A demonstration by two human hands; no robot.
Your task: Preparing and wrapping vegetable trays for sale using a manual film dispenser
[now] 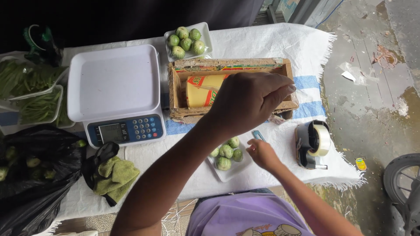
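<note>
Now my left hand (pixel 249 102) is pinching clear film (pixel 292 92) over the cardboard box (pixel 227 65) mid-counter, while my right hand (pixel 262 153), fingers loosely curled and holding nothing, is touching the tray (pixel 227 175) of green fruit near the front edge.

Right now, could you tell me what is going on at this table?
A person is working over a cloth-covered table. Their left hand reaches over a cardboard box that holds a yellow roll; whether it grips anything cannot be told. Their right hand rests beside a white tray of small green fruits, near a small blue object. A second such tray sits behind the box, with a digital scale on the left and a tape dispenser on the right.
</note>
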